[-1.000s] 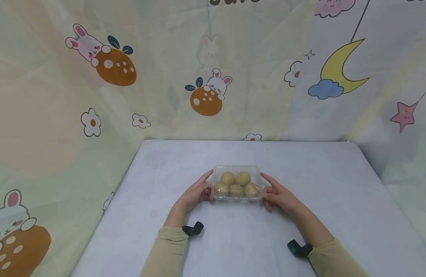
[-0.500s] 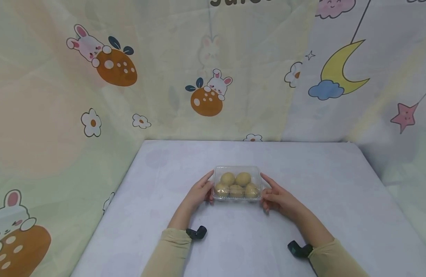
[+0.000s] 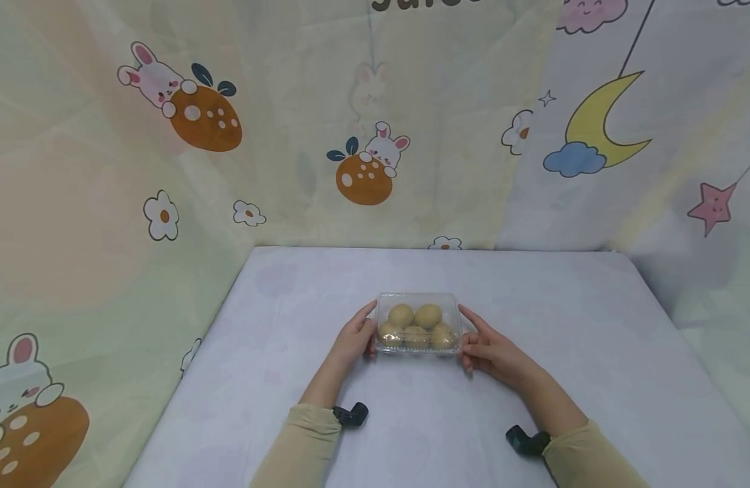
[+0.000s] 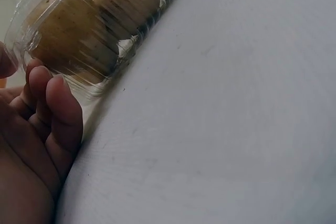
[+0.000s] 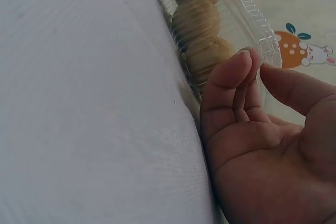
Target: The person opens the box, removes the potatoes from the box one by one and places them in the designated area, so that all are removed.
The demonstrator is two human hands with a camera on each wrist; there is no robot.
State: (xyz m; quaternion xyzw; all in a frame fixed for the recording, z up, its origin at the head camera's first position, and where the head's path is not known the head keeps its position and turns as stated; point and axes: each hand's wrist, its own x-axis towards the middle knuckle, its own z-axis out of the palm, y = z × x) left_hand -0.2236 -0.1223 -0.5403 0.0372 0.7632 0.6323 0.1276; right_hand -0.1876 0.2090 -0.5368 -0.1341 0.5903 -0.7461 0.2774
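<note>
Fingers (image 5: pixel 226 74) at both ends, I hold a clear rectangular plastic box (image 3: pixel 416 298).
Uneven pressure could spill its round tan potatoes (image 3: pixel 428 315).

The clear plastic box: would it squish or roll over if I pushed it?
The clear plastic box would probably bend a little, since its walls look thin and ridged. It seems likelier to slide than roll, being wide and low. The five round things inside might roll about, because gaps show beside them.
</note>
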